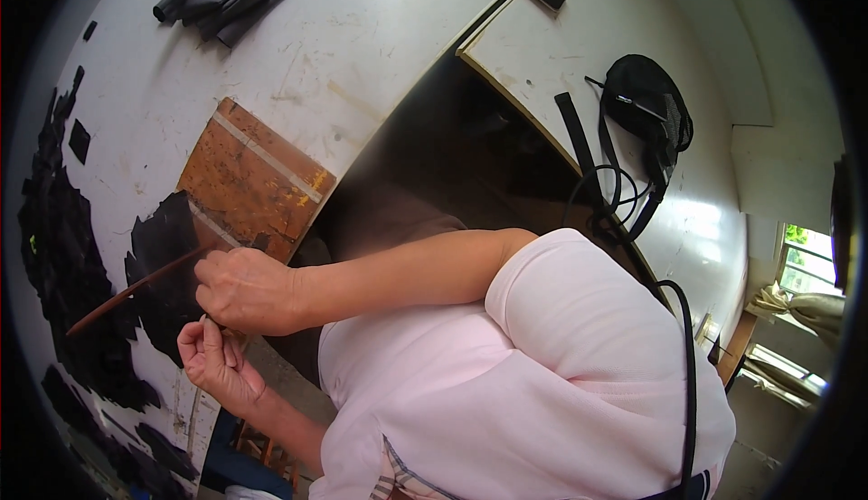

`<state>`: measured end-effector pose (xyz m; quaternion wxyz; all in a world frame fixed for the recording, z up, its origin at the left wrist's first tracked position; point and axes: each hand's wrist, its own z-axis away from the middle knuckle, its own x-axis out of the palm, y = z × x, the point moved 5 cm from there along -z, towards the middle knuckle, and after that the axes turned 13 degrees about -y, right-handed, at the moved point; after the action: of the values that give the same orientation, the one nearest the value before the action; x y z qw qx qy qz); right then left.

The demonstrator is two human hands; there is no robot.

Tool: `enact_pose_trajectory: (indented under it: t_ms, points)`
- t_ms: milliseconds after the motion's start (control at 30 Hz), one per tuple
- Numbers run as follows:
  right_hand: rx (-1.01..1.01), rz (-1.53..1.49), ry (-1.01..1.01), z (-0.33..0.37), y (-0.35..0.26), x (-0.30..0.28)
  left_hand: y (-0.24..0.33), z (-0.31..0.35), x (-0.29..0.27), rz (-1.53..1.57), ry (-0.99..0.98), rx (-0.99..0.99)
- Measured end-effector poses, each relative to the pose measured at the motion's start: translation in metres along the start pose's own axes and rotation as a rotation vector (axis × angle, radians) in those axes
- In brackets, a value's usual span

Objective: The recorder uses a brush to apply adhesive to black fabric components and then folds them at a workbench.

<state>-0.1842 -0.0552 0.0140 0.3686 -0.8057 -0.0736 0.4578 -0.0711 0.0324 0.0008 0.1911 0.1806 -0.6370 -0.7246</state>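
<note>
My right hand [249, 292] is a closed fist over the near edge of the worn brown board [262, 174]. A long thin reddish-brown stick [136, 297] runs from its knuckles out to the left, across black sheet pieces [163, 238]. Close below it, my left hand [220, 364] is closed, thumb and fingertips pinched together. Between the two hands, near the fingertips, whatever they pinch is too small to make out. The ragged black sheet lies partly on the board and partly on the white table.
A heap of black scraps [72, 256] spreads along the table's left side. Several black rolled tubes [217, 3] lie at the top left. On the right-hand table are a black mesh bag [646, 102], a cord and a black strip [574, 129]. A dark gap separates the tables.
</note>
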Motion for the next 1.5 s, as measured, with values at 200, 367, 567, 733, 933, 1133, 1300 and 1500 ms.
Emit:
enact_pose_trajectory:
  t_ms: [200,367,567,733,933,1133,1300,1500]
  points:
    - [0.123,-0.574,0.041,-0.006,0.015,0.001,0.006,-0.003,0.018,0.781,-0.341,-0.155]
    - [0.342,-1.280,-0.125,-0.003,0.027,0.010,0.009,-0.002,0.021,0.450,-0.218,-0.183]
    - [0.639,-1.785,-0.270,0.009,0.024,0.035,-0.014,-0.008,0.000,0.284,-0.209,-0.169]
    - [0.512,-1.696,-0.354,0.007,0.017,0.025,-0.011,-0.005,0.008,-0.001,0.008,-0.043]
    - [0.340,-1.518,-0.368,0.003,0.017,0.019,-0.003,-0.009,0.000,0.169,-0.107,0.039]
    - [0.324,-1.657,-0.303,0.000,0.010,0.016,0.015,0.006,0.019,0.771,-0.471,0.034]
    - [0.022,-1.593,-0.297,-0.008,-0.007,-0.004,0.043,0.019,0.018,0.834,-0.575,0.086]
    - [-0.192,-1.075,0.024,-0.013,0.002,-0.029,0.036,0.019,0.024,0.071,-0.020,0.323]
